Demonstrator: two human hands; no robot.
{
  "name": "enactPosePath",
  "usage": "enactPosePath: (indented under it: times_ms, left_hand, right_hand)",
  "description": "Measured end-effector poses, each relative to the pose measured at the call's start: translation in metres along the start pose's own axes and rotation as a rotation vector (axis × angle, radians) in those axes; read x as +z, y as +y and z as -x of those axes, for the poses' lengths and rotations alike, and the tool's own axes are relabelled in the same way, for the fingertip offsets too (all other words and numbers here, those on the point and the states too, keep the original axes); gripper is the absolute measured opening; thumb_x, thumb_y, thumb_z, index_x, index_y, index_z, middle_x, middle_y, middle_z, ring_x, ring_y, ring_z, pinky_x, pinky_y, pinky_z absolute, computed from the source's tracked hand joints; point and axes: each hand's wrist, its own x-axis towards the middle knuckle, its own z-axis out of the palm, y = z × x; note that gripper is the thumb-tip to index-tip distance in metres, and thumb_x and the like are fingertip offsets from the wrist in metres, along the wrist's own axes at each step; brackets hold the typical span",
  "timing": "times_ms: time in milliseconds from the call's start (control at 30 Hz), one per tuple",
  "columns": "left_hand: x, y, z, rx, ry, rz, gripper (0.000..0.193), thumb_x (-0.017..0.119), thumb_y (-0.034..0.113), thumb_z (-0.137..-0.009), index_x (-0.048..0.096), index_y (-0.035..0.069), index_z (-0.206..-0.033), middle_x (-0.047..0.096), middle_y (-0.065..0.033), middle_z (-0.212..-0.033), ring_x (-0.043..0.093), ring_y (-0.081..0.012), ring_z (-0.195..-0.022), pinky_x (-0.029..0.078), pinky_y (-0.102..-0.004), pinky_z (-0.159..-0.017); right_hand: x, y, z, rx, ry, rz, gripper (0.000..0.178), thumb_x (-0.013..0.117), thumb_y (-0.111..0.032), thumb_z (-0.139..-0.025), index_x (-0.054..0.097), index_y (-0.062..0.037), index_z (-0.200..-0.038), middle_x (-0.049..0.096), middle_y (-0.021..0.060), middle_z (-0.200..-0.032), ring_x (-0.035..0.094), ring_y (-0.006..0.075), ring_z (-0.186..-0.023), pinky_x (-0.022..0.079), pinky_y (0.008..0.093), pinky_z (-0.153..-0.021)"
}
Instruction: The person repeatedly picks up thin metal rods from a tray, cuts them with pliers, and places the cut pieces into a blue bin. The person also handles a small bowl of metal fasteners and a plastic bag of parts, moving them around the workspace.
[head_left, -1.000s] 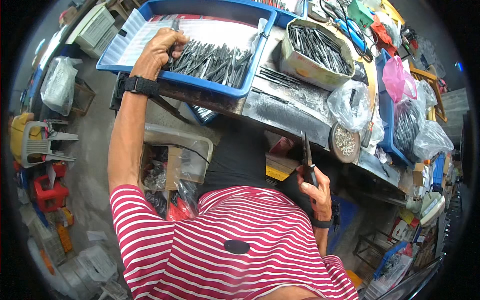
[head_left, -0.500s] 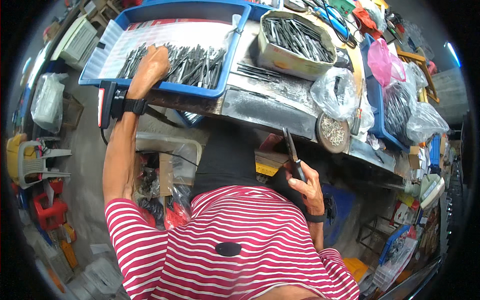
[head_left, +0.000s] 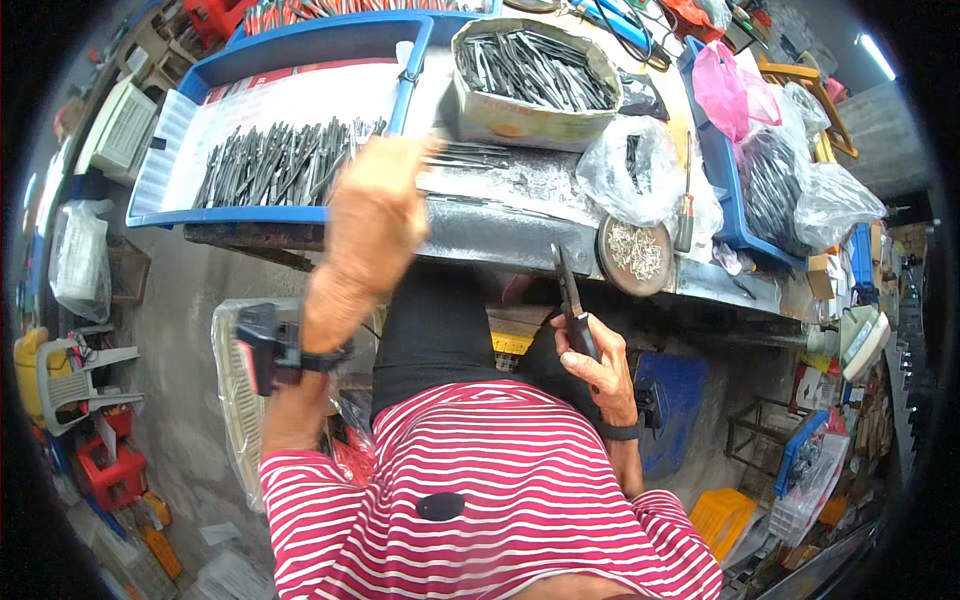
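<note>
Left hand leaves the tray, blurred in mid-air.
My left hand (head_left: 375, 215) lifts off the metal pieces (head_left: 275, 165) in the blue tray (head_left: 300, 45) beyond my fingers; its grip I cannot tell. My right hand (head_left: 595, 365) grips the pliers (head_left: 570, 300) below the counter (head_left: 500, 225).

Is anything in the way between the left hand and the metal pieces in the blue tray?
Nothing visible. The left hand is blurred, lifted just right of the metal pieces in the blue tray, with only open space between them.

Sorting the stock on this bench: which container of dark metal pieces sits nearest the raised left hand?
The blue tray at the bench's left, its pieces spread flat on white paper. The left hand hovers at its right end; the round tub and plastic bags lie farther right.
</note>
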Motion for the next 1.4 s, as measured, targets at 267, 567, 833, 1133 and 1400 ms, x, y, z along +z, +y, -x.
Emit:
enactPosePath:
  times_ms: [267, 567, 833, 1133, 1400]
  left_hand:
    - [0.069, 0.01, 0.001, -0.009, -0.416, -0.117, 0.021, 0.058, 0.001, -0.075, 0.062, 0.001, -0.095, 0.058, -0.0134, -0.097, 0.052, -0.0278, -0.097, 0.04, -0.04, -0.086]
    - [0.068, -0.009, -0.003, -0.273, -0.463, 0.276, 0.007, 0.063, 0.004, -0.074, 0.06, 0.0, -0.078, 0.06, -0.0129, -0.079, 0.056, -0.0289, -0.083, 0.043, -0.0386, -0.077]
    - [0.072, -0.003, -0.005, -0.187, -0.185, 0.382, 0.007, 0.056, 0.002, -0.082, 0.056, -0.002, -0.088, 0.06, -0.0151, -0.08, 0.06, -0.0285, -0.077, 0.046, -0.0352, -0.069]
    - [0.046, 0.053, 0.0, -0.552, -0.139, 1.169, 0.016, 0.06, 0.006, -0.088, 0.06, -0.002, -0.102, 0.067, -0.0058, -0.083, 0.061, -0.0089, -0.072, 0.048, -0.0204, -0.066]
    - [0.047, 0.062, 0.019, -0.781, -0.221, 1.43, 0.016, 0.069, 0.004, -0.08, 0.064, -0.002, -0.093, 0.065, -0.0041, -0.083, 0.06, -0.0079, -0.074, 0.048, -0.0208, -0.066]
  right_hand:
    - [-0.001, -0.006, -0.003, -0.027, 0.068, 0.027, 0.056, 0.068, -0.035, -0.071, 0.056, 0.0041, -0.108, 0.054, 0.0026, -0.079, 0.046, 0.0063, -0.065, 0.035, 0.0202, -0.056]
    - [0.003, -0.002, -0.011, -0.043, 0.037, 0.013, 0.052, 0.068, -0.031, -0.072, 0.056, 0.0038, -0.109, 0.055, 0.003, -0.08, 0.048, 0.0068, -0.066, 0.037, 0.0208, -0.058]
    - [0.002, -0.013, -0.02, -0.058, -0.053, 0.001, 0.046, 0.071, -0.023, -0.078, 0.055, 0.0009, -0.114, 0.052, 0.0012, -0.084, 0.048, 0.0079, -0.075, 0.041, 0.0219, -0.069]
    - [0.006, -0.016, -0.024, -0.186, 0.036, 0.148, 0.05, 0.072, -0.019, -0.077, 0.051, 0.0015, -0.117, 0.053, 0.0038, -0.089, 0.05, 0.0107, -0.078, 0.042, 0.0239, -0.07]
    - [0.011, -0.008, -0.023, -0.351, 0.208, 0.461, 0.052, 0.073, -0.013, -0.072, 0.049, 0.0019, -0.115, 0.054, 0.0112, -0.091, 0.053, 0.019, -0.074, 0.044, 0.0286, -0.065]
